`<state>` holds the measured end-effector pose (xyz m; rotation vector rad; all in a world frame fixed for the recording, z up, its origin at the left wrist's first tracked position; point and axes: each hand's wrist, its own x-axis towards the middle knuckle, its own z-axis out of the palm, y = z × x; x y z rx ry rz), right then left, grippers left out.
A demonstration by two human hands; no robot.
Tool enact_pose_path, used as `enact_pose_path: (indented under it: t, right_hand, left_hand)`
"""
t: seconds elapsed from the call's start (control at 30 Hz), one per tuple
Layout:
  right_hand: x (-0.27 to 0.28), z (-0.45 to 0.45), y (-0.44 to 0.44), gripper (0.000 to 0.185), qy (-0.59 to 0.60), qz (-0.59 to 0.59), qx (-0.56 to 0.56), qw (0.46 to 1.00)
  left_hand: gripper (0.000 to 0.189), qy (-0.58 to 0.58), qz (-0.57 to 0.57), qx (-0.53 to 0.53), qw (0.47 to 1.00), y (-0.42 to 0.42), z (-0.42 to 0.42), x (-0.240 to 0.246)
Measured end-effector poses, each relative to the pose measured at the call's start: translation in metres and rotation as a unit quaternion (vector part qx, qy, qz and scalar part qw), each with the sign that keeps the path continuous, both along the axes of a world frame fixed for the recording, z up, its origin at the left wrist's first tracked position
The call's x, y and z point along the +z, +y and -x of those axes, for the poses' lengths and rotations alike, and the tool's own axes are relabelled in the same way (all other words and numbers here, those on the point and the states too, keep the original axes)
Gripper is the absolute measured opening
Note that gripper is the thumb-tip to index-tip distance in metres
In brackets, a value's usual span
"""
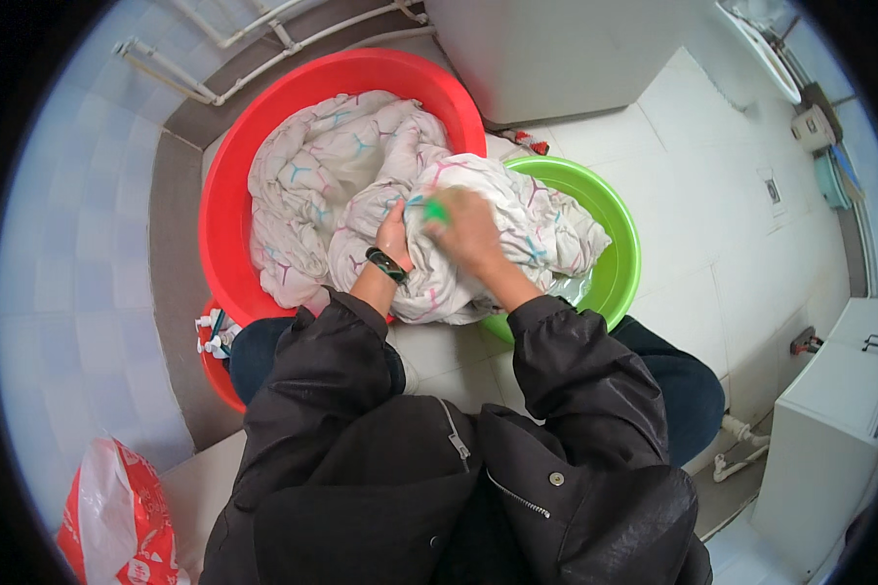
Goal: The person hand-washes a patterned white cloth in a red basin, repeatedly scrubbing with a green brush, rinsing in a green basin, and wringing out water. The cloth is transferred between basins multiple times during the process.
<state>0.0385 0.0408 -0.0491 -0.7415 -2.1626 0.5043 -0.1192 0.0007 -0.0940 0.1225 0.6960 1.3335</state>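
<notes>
A large white cloth with pink and blue branching marks (534, 212) spans a red plastic basin (227, 212) on the left and a smaller green plastic basin (622, 241) on the right. My right hand (468, 227) is closed around a small bright green object (436, 211), perhaps a brush, against the cloth; motion blurs both. Just left of it, my left hand (394, 238), with a dark band on the wrist, rests at the cloth, thumb raised; its fingers are hidden by the fabric, so its grip is unclear. Some clear water shows in the green basin.
White pipes (293, 47) run along the wall behind the red basin. A grey-white appliance or cabinet (556, 58) stands beyond the basins. A small red container with bottles (212, 365) is by my left knee, a red and white plastic bag (121, 519) lower left, a white cabinet (819, 439) at right.
</notes>
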Motion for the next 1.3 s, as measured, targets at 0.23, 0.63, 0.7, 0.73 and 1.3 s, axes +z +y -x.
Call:
enact_pose_path:
  t: [0.23,0.63,0.7,0.73,1.3]
  right_hand:
    - [0.006,0.031,0.004,0.046,-0.131,-0.142,0.071,0.979]
    - [-0.001,0.001,0.109,0.044,-0.376,0.131,-0.116,0.910]
    - [-0.014,-0.002,0.102,0.044,-0.306,0.025,-0.035,0.951]
    - [-0.021,0.001,0.092,0.044,-0.248,-0.026,0.015,0.968]
    - [-0.033,-0.021,0.096,0.035,-0.178,0.050,-0.109,0.977]
  left_hand:
    - [0.035,0.108,0.035,0.105,0.988,-0.007,-0.003,-0.004]
    - [0.049,0.009,0.067,0.009,0.998,-0.007,-0.015,0.016]
    - [0.047,0.004,0.071,0.022,0.997,-0.004,-0.018,0.015]
    - [0.046,0.007,0.073,0.032,0.997,-0.001,-0.022,0.014]
    - [0.038,0.028,0.086,0.082,0.993,-0.004,-0.019,-0.002]
